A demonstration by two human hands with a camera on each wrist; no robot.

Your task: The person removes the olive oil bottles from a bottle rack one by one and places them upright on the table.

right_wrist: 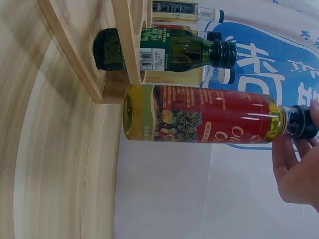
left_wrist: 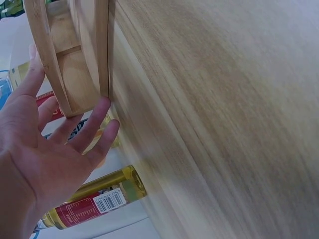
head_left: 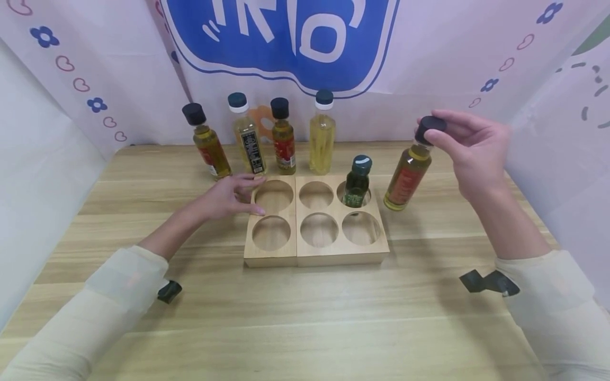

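Note:
By its black cap, my right hand (head_left: 481, 145) pinches an oil bottle with a red label (head_left: 406, 180). The bottle tilts to the right of the wooden bottle rack (head_left: 314, 257), and in the right wrist view its base (right_wrist: 133, 112) is apart from the table. My left hand (head_left: 231, 196) rests against the rack's left end, its fingers spread along the side and touching the wood in the left wrist view. A dark green bottle (head_left: 356, 182) stands in the rack's back right hole. The other round holes hold no bottles.
Behind the rack stand a red-labelled bottle (head_left: 209, 148) at far left, a black-labelled bottle (head_left: 250, 143), another red-labelled bottle (head_left: 284, 143) and a pale yellow oil bottle (head_left: 322, 140). A printed cloth (head_left: 419, 69) hangs behind the wooden table (head_left: 305, 323).

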